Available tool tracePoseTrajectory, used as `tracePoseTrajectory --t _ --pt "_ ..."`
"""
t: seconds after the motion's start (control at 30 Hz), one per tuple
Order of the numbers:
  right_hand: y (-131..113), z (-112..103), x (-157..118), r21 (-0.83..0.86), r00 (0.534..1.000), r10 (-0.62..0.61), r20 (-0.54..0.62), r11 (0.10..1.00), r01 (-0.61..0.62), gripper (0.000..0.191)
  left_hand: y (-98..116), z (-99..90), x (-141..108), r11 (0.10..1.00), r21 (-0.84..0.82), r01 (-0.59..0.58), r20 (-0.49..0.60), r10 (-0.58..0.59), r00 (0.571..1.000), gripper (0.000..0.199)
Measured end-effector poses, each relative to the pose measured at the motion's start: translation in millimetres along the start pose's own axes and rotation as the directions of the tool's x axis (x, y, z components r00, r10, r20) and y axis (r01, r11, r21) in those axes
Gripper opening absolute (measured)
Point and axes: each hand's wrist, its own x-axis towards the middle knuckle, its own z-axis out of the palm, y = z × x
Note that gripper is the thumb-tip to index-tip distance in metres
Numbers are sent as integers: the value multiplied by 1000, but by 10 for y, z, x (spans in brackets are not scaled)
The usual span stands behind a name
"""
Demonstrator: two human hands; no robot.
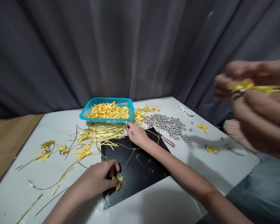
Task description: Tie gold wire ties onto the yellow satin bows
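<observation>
Across the white table (177, 193), there's the black mat (140, 168), and at its far left edge the bundle of gold ties (105, 132), running mostly sideways! Right hand (137, 134) is nearer, fingers drawn together at the bundle's right end; can't tell what they've got. Left hand (100, 175) sits closer in, half curled, thumb on the yellow bow (118, 184); can't tell if it's gripped.
</observation>
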Motion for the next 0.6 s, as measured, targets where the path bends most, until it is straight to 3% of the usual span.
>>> tracePoseTrajectory --t 0.1,0.17,0.23,0.3,0.37,0.43,0.6 --pt "16 -84 -64 67 999 -43 4 997 43 21 49 -37 29 971 -237 -19 -41 9 999 36" --pt "-26 -186 -191 144 995 -93 45 986 86 21 124 -72 76 888 -457 -59 -133 -3 991 44" --pt "-106 -261 -340 250 986 -134 97 962 106 15 208 -104 149 733 -678 -58 -167 -76 983 45" --pt "-190 -308 -489 424 976 -147 160 903 66 14 277 -122 232 497 -862 -98 -143 -54 988 45" --pt "-245 -342 -621 537 965 -129 229 844 -15 15 316 -118 305 333 -936 -111 -136 -52 989 42" --pt "-254 -369 -728 596 952 -109 287 798 -88 17 327 -94 354 240 -958 -155 -169 -39 985 37" --pt "-169 -390 -855 767 935 -154 319 621 -160 20 291 -25 393 170 -941 -292 -302 -37 953 28"
